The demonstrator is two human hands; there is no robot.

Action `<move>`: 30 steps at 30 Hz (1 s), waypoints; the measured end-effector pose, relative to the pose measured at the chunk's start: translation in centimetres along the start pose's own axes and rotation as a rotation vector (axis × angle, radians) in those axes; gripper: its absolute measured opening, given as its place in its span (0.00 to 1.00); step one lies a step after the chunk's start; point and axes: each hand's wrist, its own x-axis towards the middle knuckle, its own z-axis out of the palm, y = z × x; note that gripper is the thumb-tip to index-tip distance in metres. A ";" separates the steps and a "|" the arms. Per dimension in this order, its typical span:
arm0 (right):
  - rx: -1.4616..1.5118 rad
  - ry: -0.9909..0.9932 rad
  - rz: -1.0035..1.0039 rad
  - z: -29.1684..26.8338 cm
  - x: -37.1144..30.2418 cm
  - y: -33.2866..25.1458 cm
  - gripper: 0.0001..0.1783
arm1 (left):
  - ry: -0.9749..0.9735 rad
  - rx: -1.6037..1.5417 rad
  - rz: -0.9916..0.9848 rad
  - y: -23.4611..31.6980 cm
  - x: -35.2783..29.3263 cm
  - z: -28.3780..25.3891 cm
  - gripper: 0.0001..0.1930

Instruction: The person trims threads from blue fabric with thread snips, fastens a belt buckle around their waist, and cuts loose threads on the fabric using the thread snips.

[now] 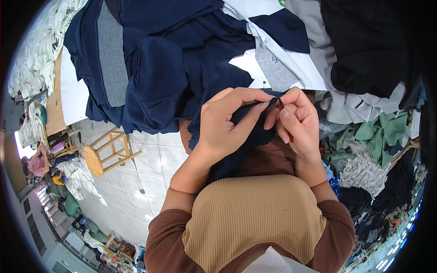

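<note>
My left hand (pixel 226 125) pinches the edge of a navy blue garment (pixel 200 98) between thumb and fingertips. Close against that edge, my right hand (pixel 298 118) grips a slim dark-red hand tool (pixel 282 105) with a dark tip; its exact kind is too small to make out. The tool's tip meets the cloth right by the left fingertips. From there the navy fabric hangs down over my lap and runs up onto the table, where it joins a large navy heap.
Grey cloth pieces (pixel 276 63) lie on the white table (pixel 314 73). Black fabric (pixel 368 41) piles at the far right, above green and white scraps (pixel 373 136). A wooden stool (pixel 111 152) stands on the tiled floor to the left. Another person (pixel 38 161) is far left.
</note>
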 end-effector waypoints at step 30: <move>-0.044 -0.013 0.035 -0.1 -0.5 0.3 0.10 | -0.073 -0.178 -0.246 0.4 -0.4 -0.5 0.06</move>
